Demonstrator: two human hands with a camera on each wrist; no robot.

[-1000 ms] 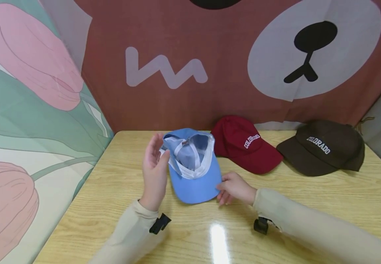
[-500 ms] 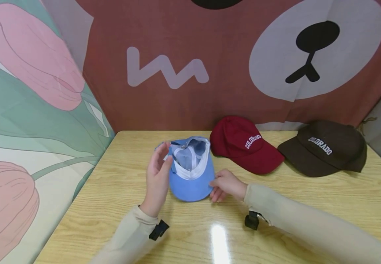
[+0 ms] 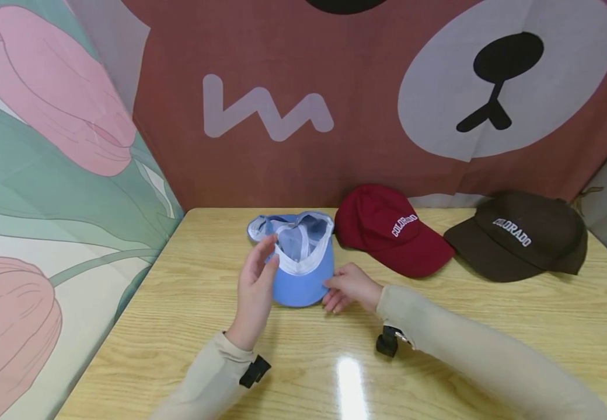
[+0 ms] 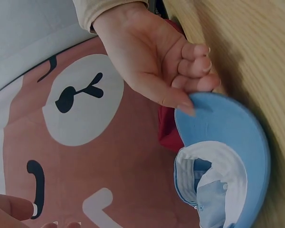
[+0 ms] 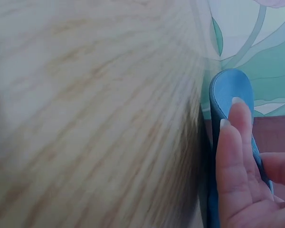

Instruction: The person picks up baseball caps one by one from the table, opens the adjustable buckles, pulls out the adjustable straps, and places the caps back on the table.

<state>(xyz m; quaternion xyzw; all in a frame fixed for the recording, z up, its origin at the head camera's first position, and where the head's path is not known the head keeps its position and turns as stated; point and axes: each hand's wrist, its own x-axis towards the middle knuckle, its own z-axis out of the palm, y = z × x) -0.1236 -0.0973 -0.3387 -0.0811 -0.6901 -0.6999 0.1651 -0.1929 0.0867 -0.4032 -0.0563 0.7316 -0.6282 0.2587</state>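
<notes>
A light blue baseball cap [image 3: 303, 286] shows its white-lined inside in the head view, brim toward the person. The right hand [image 3: 352, 287] pinches the right edge of the brim between thumb and fingers. That grip appears close up in the right wrist view, with the fingers [image 5: 235, 166] along the brim [image 5: 230, 90]. At the cap's left side is the left hand [image 3: 258, 291], its thumb and fingers spread apart and holding nothing. In the left wrist view only its fingertips [image 4: 19, 206] show, away from the cap.
Right of the blue cap lie a dark red cap [image 3: 387, 230] and a dark brown cap [image 3: 519, 236], both lettered COLORADO, on the wooden table [image 3: 188, 326]. A brown bear-print cloth [image 3: 282, 169] hangs behind; a tulip-print cloth [image 3: 72, 233] stands on the left.
The blue cap has shifted slightly left and its left rear side now flares outward. The right hand has moved left with the brim; the left hand has moved slightly right and down.
</notes>
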